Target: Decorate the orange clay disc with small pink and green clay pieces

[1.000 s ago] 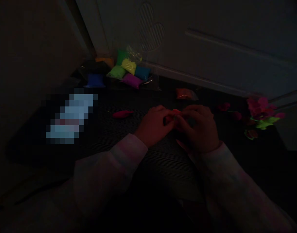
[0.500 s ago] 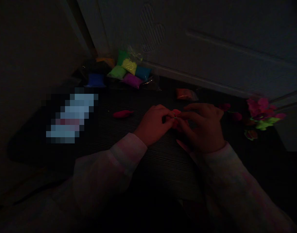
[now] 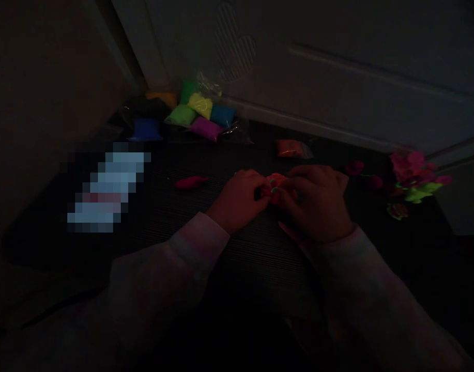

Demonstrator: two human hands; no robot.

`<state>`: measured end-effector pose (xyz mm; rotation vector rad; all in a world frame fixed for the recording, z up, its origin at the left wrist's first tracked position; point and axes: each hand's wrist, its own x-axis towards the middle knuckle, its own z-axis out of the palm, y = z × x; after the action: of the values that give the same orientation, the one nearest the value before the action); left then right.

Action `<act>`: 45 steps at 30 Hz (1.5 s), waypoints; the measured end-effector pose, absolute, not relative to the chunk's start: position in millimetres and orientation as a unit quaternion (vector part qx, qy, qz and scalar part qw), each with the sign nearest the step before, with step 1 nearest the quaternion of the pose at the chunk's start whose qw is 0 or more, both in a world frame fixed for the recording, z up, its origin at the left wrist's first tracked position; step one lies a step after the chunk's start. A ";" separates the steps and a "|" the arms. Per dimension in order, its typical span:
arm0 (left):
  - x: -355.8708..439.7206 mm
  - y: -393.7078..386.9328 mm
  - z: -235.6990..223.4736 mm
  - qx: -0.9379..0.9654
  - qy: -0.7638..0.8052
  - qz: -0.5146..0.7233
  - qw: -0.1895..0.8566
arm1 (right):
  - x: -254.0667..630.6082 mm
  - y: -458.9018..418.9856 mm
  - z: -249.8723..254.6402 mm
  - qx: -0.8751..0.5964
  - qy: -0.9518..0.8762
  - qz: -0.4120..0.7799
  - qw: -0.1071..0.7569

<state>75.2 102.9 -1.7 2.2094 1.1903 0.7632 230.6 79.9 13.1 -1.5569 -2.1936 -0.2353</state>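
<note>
In dim light my two hands meet over a small red clay piece with a thin light-green line on it. My left hand pinches its left side between thumb and fingers. From the right, the bent fingers of my right hand press on it and hide part of it. Left of my left hand lies a dark pink, tapered lump of clay on the dark wood-grain table. Behind the hands is an orange-red clay packet.
Several coloured clay packets lie heaped at the back left, against a pale panel with a heart relief. A blurred bright screen is at left. Pink flower shapes with yellow-green parts stand at right, beside a small green-edged piece.
The view has shifted slightly, so everything sits a little further left. My fingers have moved on the red clay piece, and more of its top shows between them.
</note>
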 end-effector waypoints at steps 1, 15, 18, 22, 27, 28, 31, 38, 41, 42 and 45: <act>75.4 102.7 -1.6 0.811 0.441 0.282 0.259 | 230.3 80.0 13.0 -0.561 -0.794 -0.093 0.216; 76.2 102.5 -3.0 0.804 0.444 0.290 0.270 | 225.8 78.9 16.0 -0.554 -0.804 -0.105 0.187; 76.0 102.4 -2.2 0.804 0.443 0.289 0.270 | 226.7 78.9 16.5 -0.554 -0.805 -0.099 0.188; 75.7 102.4 -2.4 0.809 0.440 0.286 0.263 | 228.3 79.2 16.8 -0.551 -0.807 -0.098 0.191; 75.5 103.0 -3.8 0.813 0.435 0.288 0.260 | 228.7 80.0 16.0 -0.551 -0.807 -0.087 0.193; 75.6 103.0 -3.9 0.813 0.434 0.288 0.260 | 228.6 80.2 15.7 -0.551 -0.808 -0.085 0.193; 75.9 102.9 -4.2 0.812 0.434 0.291 0.260 | 228.1 80.3 15.2 -0.550 -0.808 -0.080 0.194; 76.6 102.1 -4.0 0.812 0.431 0.299 0.258 | 228.3 80.2 16.0 -0.558 -0.806 -0.063 0.189; 76.6 102.2 -4.0 0.810 0.432 0.298 0.263 | 228.0 81.4 15.3 -0.560 -0.805 -0.059 0.187; 76.6 102.5 -4.1 0.810 0.432 0.296 0.264 | 227.5 81.8 14.8 -0.562 -0.803 -0.058 0.188; 76.6 103.3 -4.7 0.811 0.433 0.294 0.262 | 225.2 81.8 13.1 -0.568 -0.799 -0.051 0.190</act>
<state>76.6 103.3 -4.7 2.1949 1.1716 0.7959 225.2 81.8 13.1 -1.5978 -2.2460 -0.1444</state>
